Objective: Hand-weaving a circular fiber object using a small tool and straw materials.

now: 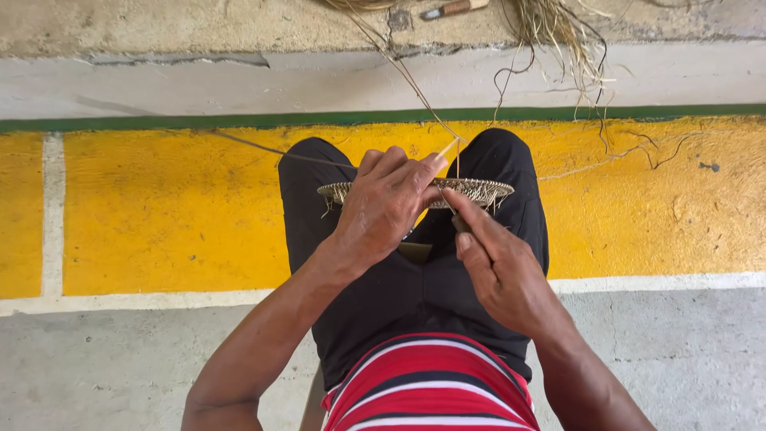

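A flat round woven mat of pale straw (479, 190) rests edge-on across my knees, over black trousers. My left hand (383, 206) grips its near rim from above, fingers curled over the weave. My right hand (499, 267) sits just right of it, thumb and forefinger pinched on a small dark tool (460, 223) at the mat's edge. A thin straw strand (447, 148) rises from the mat past my left fingertips toward the ledge behind.
A bundle of loose dry straw (558, 28) hangs over a concrete ledge at the top. A knife with a wooden handle (451, 9) lies on that ledge. Below are a green stripe, a yellow painted band (159, 207) and grey concrete floor.
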